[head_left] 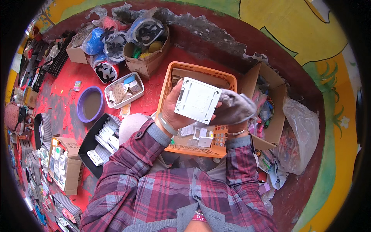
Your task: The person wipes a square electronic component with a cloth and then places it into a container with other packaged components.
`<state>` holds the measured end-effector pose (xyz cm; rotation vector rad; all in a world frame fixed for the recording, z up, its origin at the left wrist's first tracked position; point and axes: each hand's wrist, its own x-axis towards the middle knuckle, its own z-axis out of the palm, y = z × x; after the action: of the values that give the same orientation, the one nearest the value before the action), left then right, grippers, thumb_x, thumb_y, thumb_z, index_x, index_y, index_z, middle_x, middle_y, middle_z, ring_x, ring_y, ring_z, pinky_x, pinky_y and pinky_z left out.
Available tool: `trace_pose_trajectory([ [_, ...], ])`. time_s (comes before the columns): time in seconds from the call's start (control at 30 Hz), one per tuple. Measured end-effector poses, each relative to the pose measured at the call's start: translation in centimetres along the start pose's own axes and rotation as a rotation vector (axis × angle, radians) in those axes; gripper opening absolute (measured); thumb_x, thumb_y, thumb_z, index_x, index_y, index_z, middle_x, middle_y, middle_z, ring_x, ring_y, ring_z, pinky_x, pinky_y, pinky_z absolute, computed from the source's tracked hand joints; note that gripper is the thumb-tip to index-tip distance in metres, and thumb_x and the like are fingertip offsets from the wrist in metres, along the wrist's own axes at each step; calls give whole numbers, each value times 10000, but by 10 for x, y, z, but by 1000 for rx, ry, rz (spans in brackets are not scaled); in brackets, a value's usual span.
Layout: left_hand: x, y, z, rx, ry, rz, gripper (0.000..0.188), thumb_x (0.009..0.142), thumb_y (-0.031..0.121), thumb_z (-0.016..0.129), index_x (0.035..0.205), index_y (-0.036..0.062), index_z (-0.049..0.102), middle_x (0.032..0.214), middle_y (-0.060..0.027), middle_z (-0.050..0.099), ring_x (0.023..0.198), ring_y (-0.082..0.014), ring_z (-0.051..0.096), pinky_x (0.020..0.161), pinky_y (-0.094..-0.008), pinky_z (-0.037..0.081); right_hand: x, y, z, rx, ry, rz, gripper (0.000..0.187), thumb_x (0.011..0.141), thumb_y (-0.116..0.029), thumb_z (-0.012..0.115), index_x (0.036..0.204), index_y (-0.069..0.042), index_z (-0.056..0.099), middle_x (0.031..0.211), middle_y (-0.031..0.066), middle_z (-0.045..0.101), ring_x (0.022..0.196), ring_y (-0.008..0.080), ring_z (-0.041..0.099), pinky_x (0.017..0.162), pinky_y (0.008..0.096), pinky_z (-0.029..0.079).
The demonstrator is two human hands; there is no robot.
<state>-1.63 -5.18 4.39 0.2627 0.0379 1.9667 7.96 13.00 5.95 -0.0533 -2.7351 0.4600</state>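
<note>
My left hand (170,113) is closed around the left edge of a flat white square plastic case (198,100) with small dark feet near its corners. The case is held up above an orange plastic basket (165,86). A grey cloth (236,108) is bunched in my right hand (239,127), whose fingers are mostly covered by it. This cloth meets the right edge of the case. Inside the basket, below the case, lie small white boxes (203,137).
On the right stands an open cardboard box (277,116) of colourful packets, beside a clear plastic bag (303,133). To the left are a white basket (138,95), a purple basin (80,101) and a black tray (85,149). Bagged helmets (116,44) lie behind.
</note>
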Motion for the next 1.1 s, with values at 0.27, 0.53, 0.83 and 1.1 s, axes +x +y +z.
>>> trace_pose_trajectory([
  [0.27,12,-9,-6,41,228,116,573,933,460,293,1325,45,347,1282,-169,458,1146,-344,478,960,-491,381,9,6,-1,14,365,45,206,680,-229,702,790,-93,592,717,74,579,650,214,588,567,315,433],
  [0.53,15,-14,-29,231,278,216,497,941,386,367,1290,33,379,1234,-137,493,1114,-246,503,958,-384,400,2,-23,21,1098,156,209,614,815,-361,637,1247,33,449,1215,68,513,1081,159,505,931,287,396],
  [0.83,14,-17,-23,468,229,59,554,886,248,531,1336,40,284,1240,-109,461,1128,-206,484,957,-337,396,-17,-17,42,1410,175,342,445,821,-283,648,1162,-26,522,1089,54,581,977,137,542,850,280,445],
  [1.1,14,-34,-31,415,224,-64,497,867,148,569,1298,60,338,1155,-68,515,1012,-171,553,849,-314,480,-19,-23,44,1583,468,426,290,871,-238,574,1077,-34,555,1027,58,595,923,152,565,803,282,465],
])
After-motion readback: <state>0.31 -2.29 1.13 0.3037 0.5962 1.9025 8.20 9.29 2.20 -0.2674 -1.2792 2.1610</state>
